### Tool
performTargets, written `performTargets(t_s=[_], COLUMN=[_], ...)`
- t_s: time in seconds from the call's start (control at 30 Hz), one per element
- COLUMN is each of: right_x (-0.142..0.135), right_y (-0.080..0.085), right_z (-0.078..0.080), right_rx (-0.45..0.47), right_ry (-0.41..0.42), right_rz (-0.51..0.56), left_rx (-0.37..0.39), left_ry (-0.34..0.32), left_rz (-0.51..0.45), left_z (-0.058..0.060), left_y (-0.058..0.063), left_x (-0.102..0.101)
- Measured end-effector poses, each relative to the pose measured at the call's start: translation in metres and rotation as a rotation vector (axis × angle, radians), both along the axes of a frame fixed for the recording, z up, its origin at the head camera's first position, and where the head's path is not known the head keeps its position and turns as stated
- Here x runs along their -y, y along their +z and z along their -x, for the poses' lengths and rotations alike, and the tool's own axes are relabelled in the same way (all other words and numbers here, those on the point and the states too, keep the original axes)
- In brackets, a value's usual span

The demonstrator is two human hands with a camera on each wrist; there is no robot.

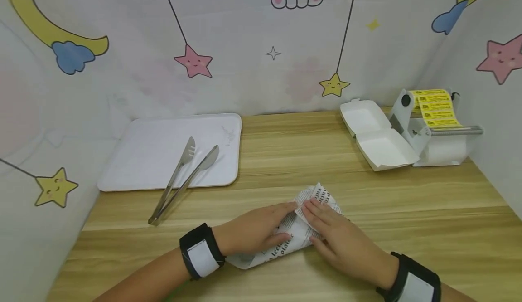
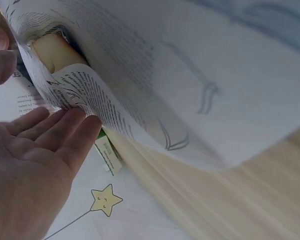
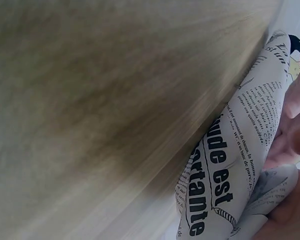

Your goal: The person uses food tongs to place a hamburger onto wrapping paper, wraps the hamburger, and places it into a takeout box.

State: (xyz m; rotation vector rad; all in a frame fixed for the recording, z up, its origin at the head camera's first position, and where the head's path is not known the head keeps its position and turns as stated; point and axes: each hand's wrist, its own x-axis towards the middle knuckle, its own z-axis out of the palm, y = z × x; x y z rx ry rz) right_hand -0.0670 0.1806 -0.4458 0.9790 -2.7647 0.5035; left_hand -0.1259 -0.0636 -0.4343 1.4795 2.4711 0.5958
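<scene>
1. Paper wrap (image 1: 301, 244) with newspaper-style print lies slantwise near the front middle of the wood-grain table (image 1: 277, 157), rolled up, with a corner folded over at its far end
2. Bread-like piece (image 2: 54, 52), pale with a browner edge, sits inside the roll, seen through the open end in the left wrist view
3. Left hand (image 1: 254, 229) touches the wrap from the left, fingers fairly straight and laid against the paper, thumb apart from them
4. Right hand (image 1: 346, 245) presses on the folded corner, fingers extended and close together, thumb apart
5. Black wristband (image 1: 201, 252) with a pale panel circles the left wrist; a similar one circles the right
6. Metal tongs (image 1: 186, 184) lie spread, tips over the white tray (image 1: 151, 152), joined end on the table
7. Hinged white container (image 1: 387, 150) lies open at the far right, just beside a dispenser (image 1: 444, 151) bearing yellow labels (image 1: 438, 109)
8. Pale wall covering (image 1: 244, 30) with stars, clouds and a moon hangs behind
</scene>
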Motion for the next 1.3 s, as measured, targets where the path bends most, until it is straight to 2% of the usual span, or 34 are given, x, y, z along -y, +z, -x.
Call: performTargets(t_s=[0.07, 0.17, 0.33, 0.4, 0.5, 0.57, 0.63, 0.73, 0.97, 1.3], right_x=[0.000, -0.001, -0.003, -0.005, -0.012, -0.018, -0.026, -0.037, -0.048, -0.043], right_y=[0.001, 0.002, 0.003, 0.005, 0.014, 0.019, 0.023, 0.022, 0.009, 0.001], right_z=[-0.001, -0.003, -0.003, -0.003, 0.001, 0.005, 0.011, 0.019, 0.028, 0.040], right_rx=[0.023, 0.043, 0.099, 0.156, 0.238, 0.236, 0.192, 0.160, 0.305, 0.322], right_ry=[-0.004, -0.006, -0.013, -0.010, 0.000, 0.001, -0.018, -0.061, -0.064, 0.005], right_rz=[0.002, -0.002, 0.012, 0.062, 0.190, 0.274, 0.311, 0.293, 0.176, 0.126], left_rx=[0.052, 0.058, -0.031, -0.074, -0.147, -0.184, -0.212, -0.243, -0.308, -0.283], left_ry=[-0.006, -0.032, -0.055, -0.052, -0.050, -0.052, -0.060, -0.072, -0.106, -0.106], left_rz=[-0.034, -0.062, -0.017, 0.010, 0.042, 0.068, 0.088, 0.104, 0.123, 0.165], left_z=[0.000, 0.001, 0.001, 0.000, -0.001, -0.002, -0.002, -0.003, -0.004, -0.004], left_y=[0.001, 0.000, -0.002, -0.002, -0.002, -0.001, 0.000, 0.000, -0.001, 0.000], left_x=[0.002, 0.003, 0.006, 0.006, 0.004, 0.003, 0.002, 0.002, 0.001, 0.001])
